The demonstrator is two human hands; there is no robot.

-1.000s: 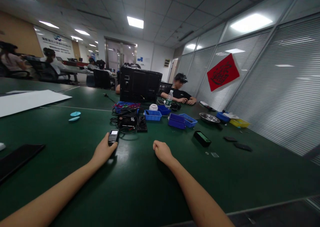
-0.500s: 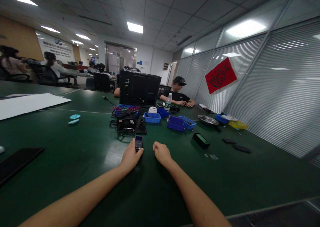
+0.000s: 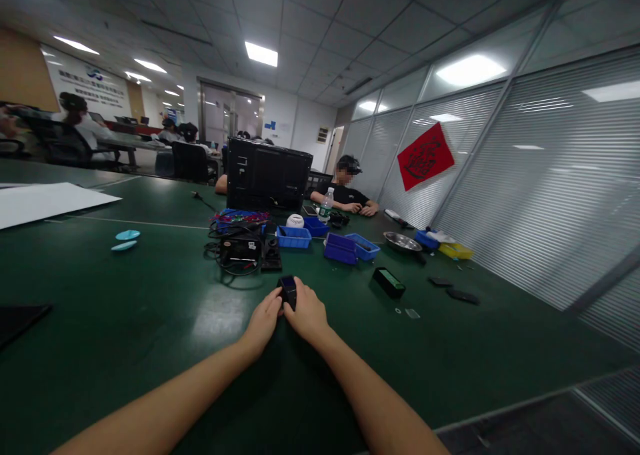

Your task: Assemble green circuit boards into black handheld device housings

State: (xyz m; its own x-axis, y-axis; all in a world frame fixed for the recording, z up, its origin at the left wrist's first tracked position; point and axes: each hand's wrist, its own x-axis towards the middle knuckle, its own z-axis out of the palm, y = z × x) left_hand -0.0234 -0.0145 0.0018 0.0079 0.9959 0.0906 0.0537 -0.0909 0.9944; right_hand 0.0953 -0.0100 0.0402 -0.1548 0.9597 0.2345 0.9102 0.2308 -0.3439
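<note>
A small black device with a screen on its face (image 3: pixel 288 288) is between my two hands, near the middle of the green table. My left hand (image 3: pixel 265 320) closes on its left side, fingers curled against it. On the opposite side my right hand (image 3: pixel 309 313) wraps around it, thumb across the near end. My fingers cover the lower part of the device. Just beyond lie a black power unit with tangled cables (image 3: pixel 240 249) and a black stand-like piece (image 3: pixel 271 255).
Blue bins (image 3: pixel 294 237), a white ball (image 3: pixel 295 221), a bottle (image 3: pixel 326 205) and a large black monitor (image 3: pixel 267 175) stand farther back. To the right are a black box with a green top (image 3: pixel 389 282) and a metal bowl (image 3: pixel 403 242). Another person (image 3: pixel 350 195) sits across the table.
My right hand has moved left and taken hold of the device, which my left hand alone held before. The device has turned and shifted slightly right. The view has swung a little right.
</note>
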